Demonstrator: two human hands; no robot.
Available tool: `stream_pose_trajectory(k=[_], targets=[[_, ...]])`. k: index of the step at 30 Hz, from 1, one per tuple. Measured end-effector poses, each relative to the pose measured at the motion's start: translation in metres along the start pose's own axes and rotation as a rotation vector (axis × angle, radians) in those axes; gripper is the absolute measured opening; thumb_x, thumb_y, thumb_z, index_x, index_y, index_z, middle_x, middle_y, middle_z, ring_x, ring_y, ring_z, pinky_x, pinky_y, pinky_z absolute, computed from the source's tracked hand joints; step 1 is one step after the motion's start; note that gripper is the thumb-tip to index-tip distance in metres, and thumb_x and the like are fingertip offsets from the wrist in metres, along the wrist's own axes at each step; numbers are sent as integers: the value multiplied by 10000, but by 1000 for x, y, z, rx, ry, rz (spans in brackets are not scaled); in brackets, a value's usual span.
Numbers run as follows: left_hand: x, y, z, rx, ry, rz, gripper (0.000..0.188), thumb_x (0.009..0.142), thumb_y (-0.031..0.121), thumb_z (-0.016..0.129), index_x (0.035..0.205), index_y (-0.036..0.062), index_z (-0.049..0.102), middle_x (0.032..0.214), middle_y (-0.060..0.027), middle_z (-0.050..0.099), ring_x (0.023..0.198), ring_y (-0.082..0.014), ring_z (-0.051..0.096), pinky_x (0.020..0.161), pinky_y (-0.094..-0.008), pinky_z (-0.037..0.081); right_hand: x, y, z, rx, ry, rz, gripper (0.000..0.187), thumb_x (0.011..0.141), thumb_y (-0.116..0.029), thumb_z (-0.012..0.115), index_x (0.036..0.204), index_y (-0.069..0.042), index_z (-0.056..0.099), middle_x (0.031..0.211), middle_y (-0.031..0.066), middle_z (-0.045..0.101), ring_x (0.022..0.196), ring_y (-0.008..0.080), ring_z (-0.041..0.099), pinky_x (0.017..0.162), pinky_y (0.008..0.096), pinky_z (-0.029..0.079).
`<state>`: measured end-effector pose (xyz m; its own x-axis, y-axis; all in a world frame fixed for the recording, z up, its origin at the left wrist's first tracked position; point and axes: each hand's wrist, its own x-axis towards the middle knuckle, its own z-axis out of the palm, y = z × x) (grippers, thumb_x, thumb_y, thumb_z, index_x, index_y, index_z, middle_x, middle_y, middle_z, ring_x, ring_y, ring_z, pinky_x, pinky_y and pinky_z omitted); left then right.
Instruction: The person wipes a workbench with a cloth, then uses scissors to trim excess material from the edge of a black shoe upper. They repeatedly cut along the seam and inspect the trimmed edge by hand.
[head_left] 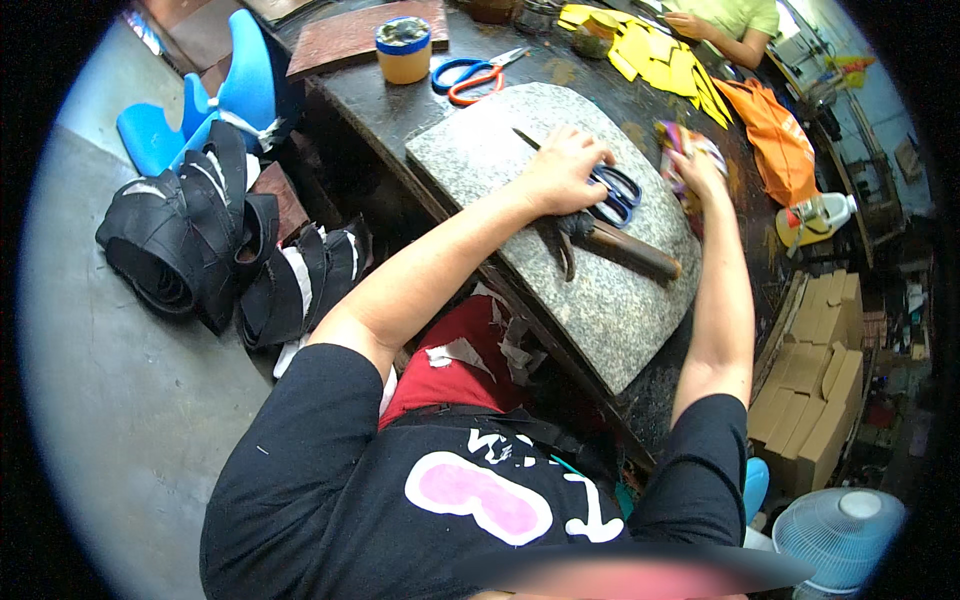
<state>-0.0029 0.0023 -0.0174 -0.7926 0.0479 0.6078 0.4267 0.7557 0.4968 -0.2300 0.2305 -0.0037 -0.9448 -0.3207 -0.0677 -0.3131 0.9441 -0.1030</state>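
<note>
My left hand (568,172) is over a speckled grey stone slab (610,325), its fingers curled on a pair of scissors (622,200) with dark blue handles. The middle of the scissors is hidden under the hand, and a dark pointed tip shows on its far left side. Just below the hand lies a hammer (632,250) with a brown wooden handle, flat on the slab. To the right, past the slab's edge, my right hand (703,172) grips a crumpled purple and orange packet (672,160); the fingertips are partly hidden.
Blue-and-orange-handled scissors (478,78) and a blue-rimmed jar (404,55) stand beyond the slab. Yellow pieces (655,60) lie near another person's hand (690,25). An orange bag (770,135), a jug (815,220), cardboard (815,370) and a fan (840,535) are right; black rolled strips (165,245) left.
</note>
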Motion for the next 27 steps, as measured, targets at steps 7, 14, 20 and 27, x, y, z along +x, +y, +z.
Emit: stream_pose_trajectory(k=[7,14,20,27], targets=[[26,-46,-45,83,218,18,261,741,315,704,903,110,700,985,-132,624,1032,-313,552,943,-400,421,36,-81,-14,466,199,-255,442,709,-119,609,1130,-224,689,986,150,697,899,258,668,811,344,511],[43,-146,-101,622,-296,-567,853,657,677,698,1277,106,568,1182,-196,613,1168,-377,519,971,-495,430,16,2,-51,96,11,-60,458,838,-388,621,1269,-235,601,1206,185,619,1113,318,599,957,400,453],[45,-145,-94,610,-295,-568,728,668,690,685,1158,152,673,1112,-198,621,1067,-381,534,929,-481,446,55,-92,-5,-258,-208,-225,513,861,-456,534,1320,-227,549,1218,226,600,1118,333,601,973,436,448],[34,-142,-92,681,-224,-519,650,731,684,634,1111,162,700,1152,-233,569,1121,-378,486,959,-487,400,73,-202,18,46,-32,-531,489,842,-332,561,1322,-240,543,1227,157,613,1132,312,590,975,395,457]])
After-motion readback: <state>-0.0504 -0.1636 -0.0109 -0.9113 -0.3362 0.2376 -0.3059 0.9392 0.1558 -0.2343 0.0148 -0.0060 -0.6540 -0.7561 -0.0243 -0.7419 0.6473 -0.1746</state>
